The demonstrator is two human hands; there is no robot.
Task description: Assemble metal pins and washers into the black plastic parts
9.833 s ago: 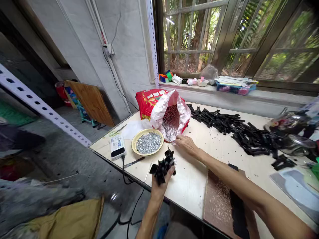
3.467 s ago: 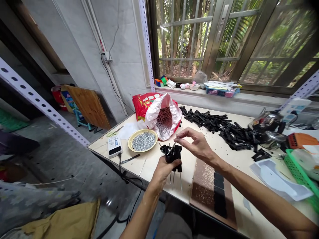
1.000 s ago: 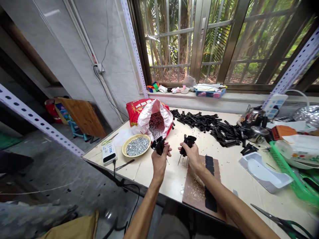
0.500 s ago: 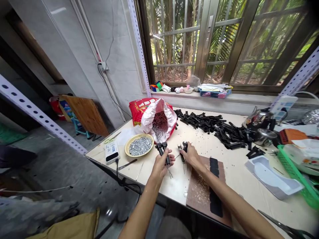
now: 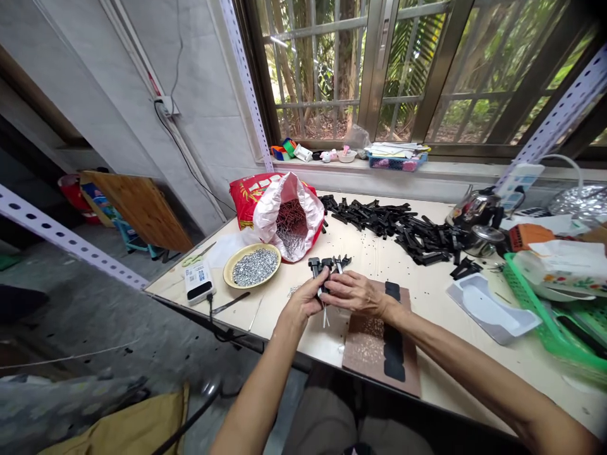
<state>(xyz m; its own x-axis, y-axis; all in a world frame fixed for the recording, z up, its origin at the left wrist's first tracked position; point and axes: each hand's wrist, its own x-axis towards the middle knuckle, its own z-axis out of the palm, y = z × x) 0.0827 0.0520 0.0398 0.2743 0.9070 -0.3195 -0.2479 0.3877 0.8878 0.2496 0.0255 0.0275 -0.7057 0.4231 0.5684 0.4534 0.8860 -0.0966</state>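
Observation:
My left hand (image 5: 304, 303) is closed around black plastic parts (image 5: 313, 268), whose wide heads stick up above the thumb. Thin metal pins (image 5: 325, 316) poke out below them. Against it lies my right hand (image 5: 355, 294), its fingers bent over more black parts (image 5: 341, 261) with bright metal on them. The two hands touch, so the fingers hide where the parts meet. Beneath the right wrist is a brown board (image 5: 363, 363) with a black padded strip (image 5: 393, 360) and pale specks.
A yellow bowl (image 5: 227, 278) of small metal pieces and a red bag (image 5: 244, 189) of screw-like pieces stand to the left. Behind lies a pile of black parts (image 5: 379, 218). A grey-white tray (image 5: 493, 313), green basket (image 5: 526, 328) and kettle (image 5: 477, 208) are on the right.
My right hand has come left with its black parts, from apart to touching my left hand. The whole view has shifted a little.

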